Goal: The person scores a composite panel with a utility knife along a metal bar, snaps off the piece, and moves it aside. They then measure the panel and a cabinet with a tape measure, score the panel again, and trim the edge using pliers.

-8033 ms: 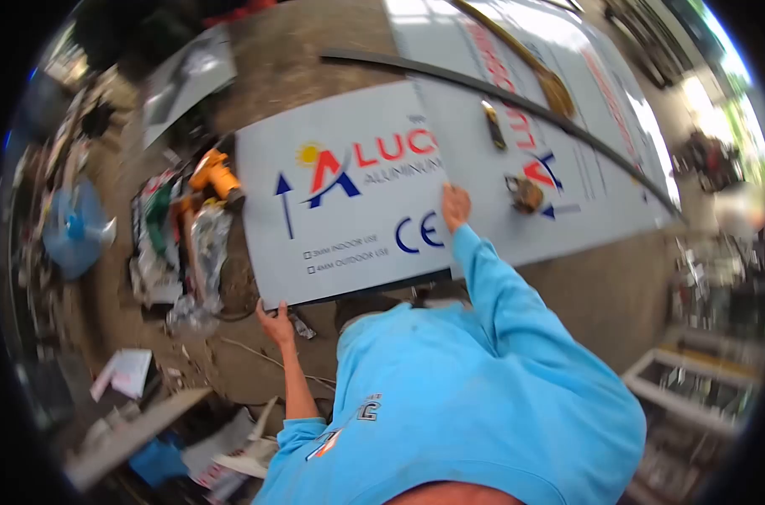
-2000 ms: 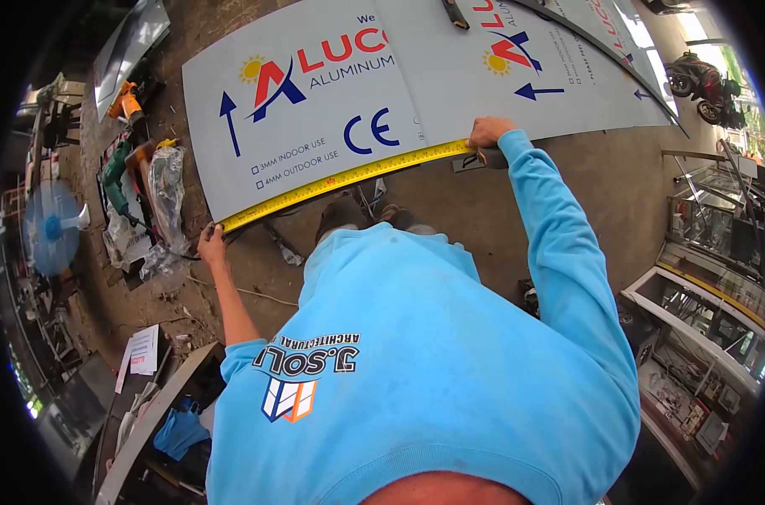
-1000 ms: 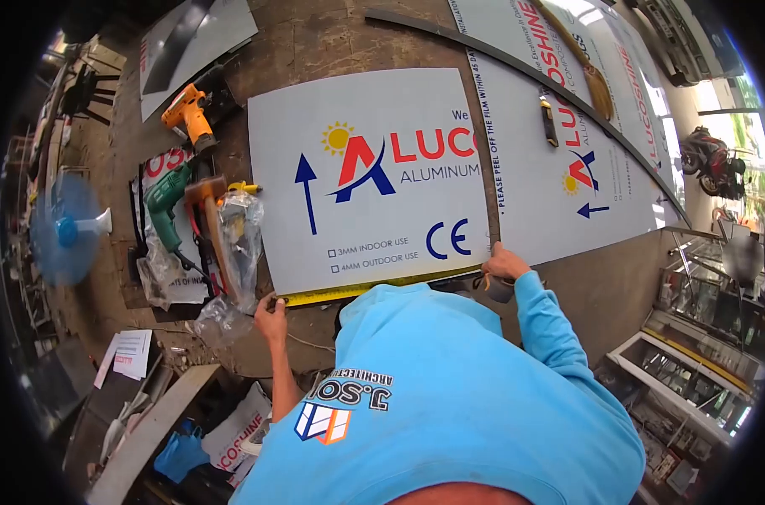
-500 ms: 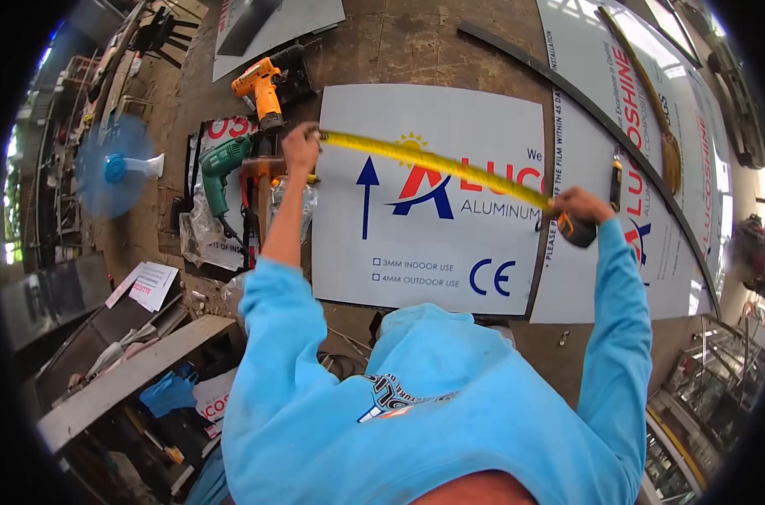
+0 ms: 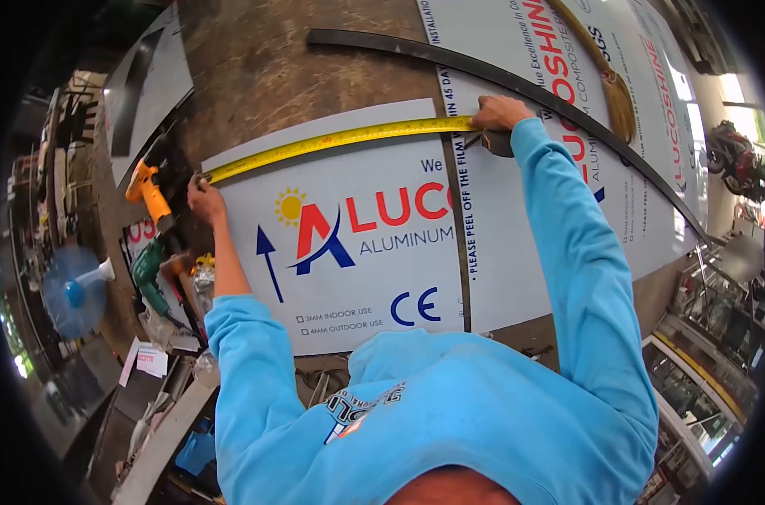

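A yellow tape measure (image 5: 340,140) is stretched across the upper part of a white printed aluminum panel (image 5: 366,295). My left hand (image 5: 206,200) pinches the end of the blade at the panel's left edge. My right hand (image 5: 502,113) grips the dark tape case (image 5: 496,145), past the panel's right edge and over the neighbouring printed sheet (image 5: 517,269). The blade runs slightly uphill from left to right, near the panel's far edge.
An orange cordless drill (image 5: 151,192) and a green drill (image 5: 149,273) lie left of the panel. A long black strip (image 5: 483,74) crosses the right sheets, beside a broom (image 5: 618,105). A fan (image 5: 73,290) stands far left.
The view has turned and shifted. Both hands have moved the stretched tape toward the panel's far edge; its right end, formerly lower than the left, is now higher. Both hands keep their hold.
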{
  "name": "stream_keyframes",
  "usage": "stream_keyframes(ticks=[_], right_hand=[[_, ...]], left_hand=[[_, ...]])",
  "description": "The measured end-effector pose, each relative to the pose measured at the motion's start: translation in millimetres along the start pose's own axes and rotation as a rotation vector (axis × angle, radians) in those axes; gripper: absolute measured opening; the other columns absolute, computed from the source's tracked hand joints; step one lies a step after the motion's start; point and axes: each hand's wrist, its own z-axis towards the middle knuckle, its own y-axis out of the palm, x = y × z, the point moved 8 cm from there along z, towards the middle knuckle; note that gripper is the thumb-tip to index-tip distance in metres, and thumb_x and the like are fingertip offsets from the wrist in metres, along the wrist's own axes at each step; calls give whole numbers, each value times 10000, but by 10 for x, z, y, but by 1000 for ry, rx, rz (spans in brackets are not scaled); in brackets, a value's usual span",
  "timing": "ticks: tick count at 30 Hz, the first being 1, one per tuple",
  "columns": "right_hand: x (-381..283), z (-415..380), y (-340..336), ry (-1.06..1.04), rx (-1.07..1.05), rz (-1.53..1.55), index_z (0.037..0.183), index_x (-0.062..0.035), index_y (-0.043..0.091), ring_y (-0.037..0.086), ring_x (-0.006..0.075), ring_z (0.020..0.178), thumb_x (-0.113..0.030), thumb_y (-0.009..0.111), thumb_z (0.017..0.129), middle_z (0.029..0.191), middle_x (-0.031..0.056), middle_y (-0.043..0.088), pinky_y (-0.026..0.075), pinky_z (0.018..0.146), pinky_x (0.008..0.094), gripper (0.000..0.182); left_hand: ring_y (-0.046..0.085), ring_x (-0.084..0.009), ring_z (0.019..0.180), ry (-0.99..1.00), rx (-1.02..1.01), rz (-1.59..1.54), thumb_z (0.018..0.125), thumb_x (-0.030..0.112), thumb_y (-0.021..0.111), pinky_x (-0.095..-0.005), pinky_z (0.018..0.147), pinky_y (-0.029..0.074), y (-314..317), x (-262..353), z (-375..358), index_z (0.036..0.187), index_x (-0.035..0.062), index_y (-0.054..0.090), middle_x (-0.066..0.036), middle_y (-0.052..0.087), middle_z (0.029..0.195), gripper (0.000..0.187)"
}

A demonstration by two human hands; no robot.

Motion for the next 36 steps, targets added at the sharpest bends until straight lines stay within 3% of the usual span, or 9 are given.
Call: stream_keyframes(ticks=[4,7,11,16,18,23,28,33,36], right_hand=[[4,-77,-5,41,33,1,1097,-57,595,571,295,1046,-351,497,787,1135,162,589,453,866,394,438],[-2,39,-15,13,107,-59,1060,-67,624,589,295,1012,-336,498,783,1094,154,612,469,838,385,406],[36,43,-91,28,81,-40,1036,-71,636,597,293,992,-394,552,761,1064,148,624,473,825,387,433],[186,-163,-71,29,474,-2,1025,-58,599,551,264,1034,-495,675,694,1038,88,613,419,865,413,553],[101,-469,-129,-160,933,35,989,-70,580,536,242,991,-447,718,680,963,77,589,406,846,379,507],[99,-820,-27,-240,1155,114,1081,-146,587,477,274,1072,-444,748,631,1029,116,544,383,875,417,563],[419,-456,3,-120,622,222,1202,-272,555,456,333,1091,-416,735,622,1180,156,437,436,884,442,624],[594,-76,-301,-125,129,215,1150,-24,590,620,271,886,-325,675,647,1024,164,632,486,813,316,592],[731,-31,-310,-59,-107,272,1161,-33,584,613,262,916,-316,652,681,1044,160,627,484,826,309,561]], left_hand=[[517,-320,1024,309,230,-3,792,92,560,-411,920,372,-44,938,-551,1051,53,599,-154,579,1075,264],[516,-290,1056,730,-371,-296,794,116,608,-384,951,358,352,2388,-1609,1084,49,591,-138,579,1100,297],[400,-291,1174,746,-534,-374,776,300,645,-428,1002,287,557,3621,-2420,1216,20,489,-131,474,1231,544],[366,-250,1196,746,-441,-203,787,390,613,-427,1027,221,758,3832,-2575,1193,50,512,-96,465,1239,540],[371,-244,1189,777,-423,-212,794,377,613,-419,1024,220,710,3832,-2578,1203,55,493,-88,469,1234,534],[377,-237,1179,761,-427,-214,804,388,603,-418,1009,227,734,3830,-2547,1217,62,458,-86,464,1215,546],[387,-251,1158,738,-451,-248,815,361,596,-406,999,241,708,3806,-2540,1224,58,450,-94,440,1181,529],[373,-296,1175,733,-447,-303,820,341,598,-407,999,270,677,3770,-2511,1250,42,432,-129,426,1213,550],[360,-315,1193,708,-472,-304,826,328,595,-410,1001,287,692,3737,-2510,1269,20,417,-143,409,1248,569]])
